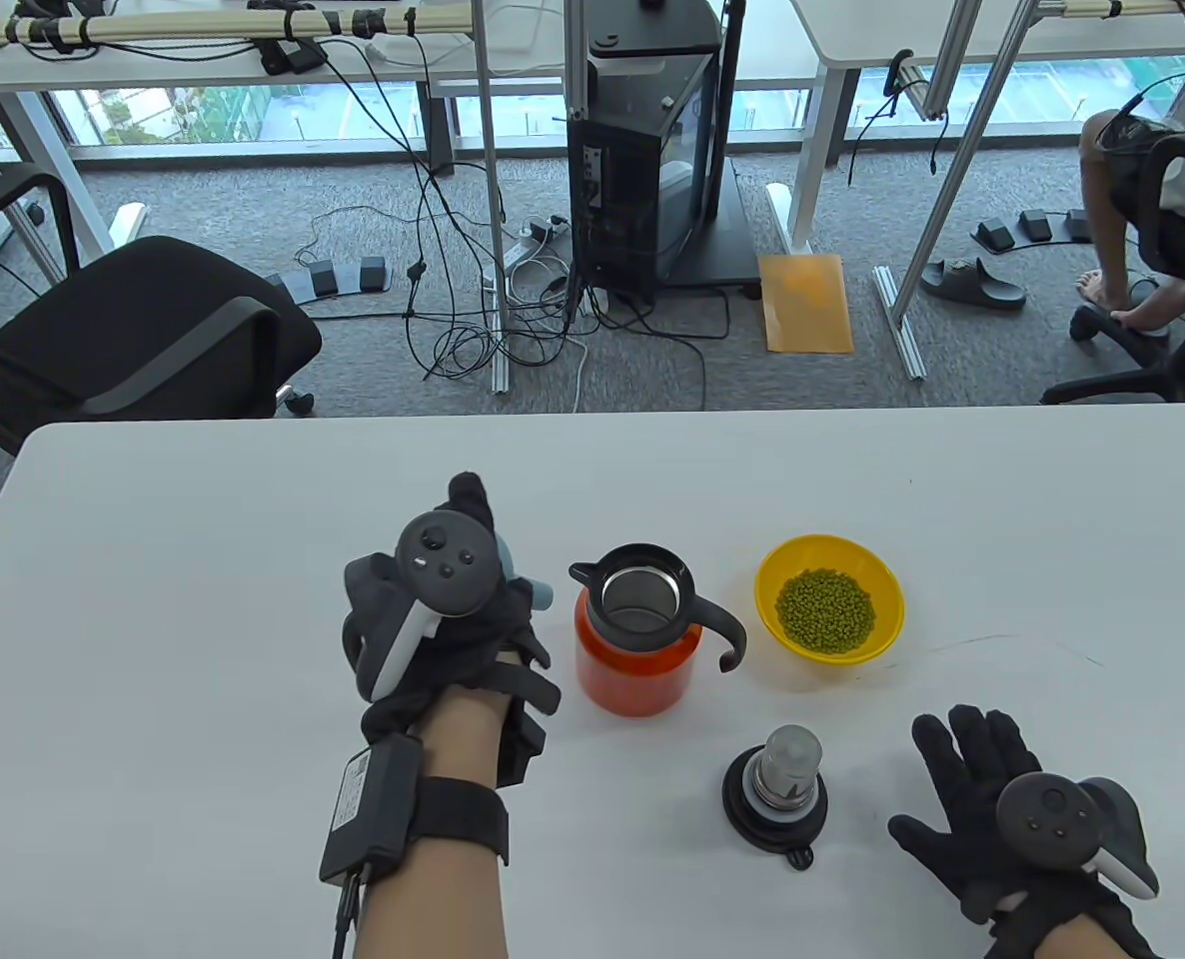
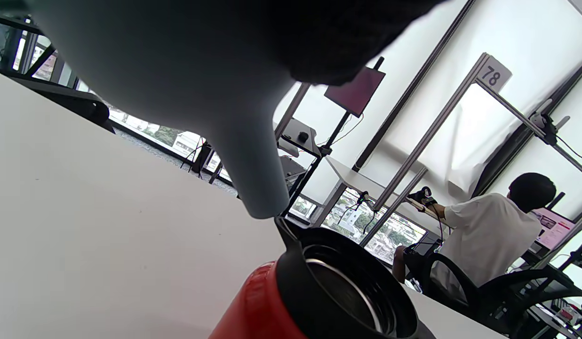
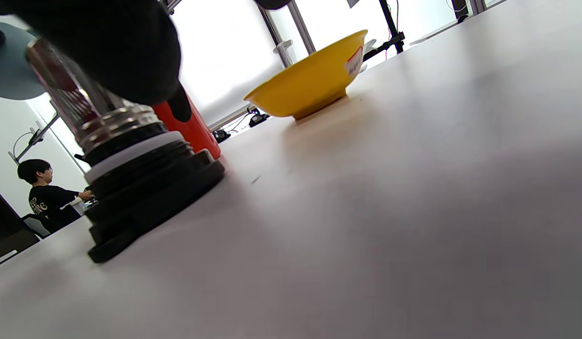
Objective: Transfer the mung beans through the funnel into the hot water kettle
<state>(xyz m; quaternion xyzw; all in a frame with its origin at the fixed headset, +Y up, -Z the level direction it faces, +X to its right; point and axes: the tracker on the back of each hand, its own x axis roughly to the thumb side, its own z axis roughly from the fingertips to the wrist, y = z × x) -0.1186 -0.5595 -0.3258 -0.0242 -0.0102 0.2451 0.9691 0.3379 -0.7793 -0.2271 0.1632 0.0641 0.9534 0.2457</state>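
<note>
1. The beans (image 1: pixel 825 611) lie as a green heap in a yellow bowl (image 1: pixel 882 584) on the white counter (image 1: pixel 203 559), just right of the kettle (image 1: pixel 637 664).
2. The kettle is red with a black collar. Its mouth is open, and its handle points toward the bowl.
3. Its lid (image 1: pixel 777 789) stands apart on the counter, nearer the person, between the kettle and the right hand (image 1: pixel 1012 809).
4. The left hand (image 1: pixel 453 619) holds a pale blue-grey funnel (image 1: pixel 543 591) just left of the kettle. Its grip is closed around the funnel's body.
5. The right hand rests on the counter with fingers spread, holding nothing.
6. Risk: the funnel's spout is not yet in the mouth. Pouring before it is seated would probably scatter beans across the counter.
7. Risk: the bowl is wide and shallow, so a fast tilt could send beans over the funnel's rim.
8. Only the left wrist view shows the spout tip hanging just off the kettle's pouring lip.
9. Only the table view shows the beans. The right wrist view shows just the bowl's side and the lid close up.
</note>
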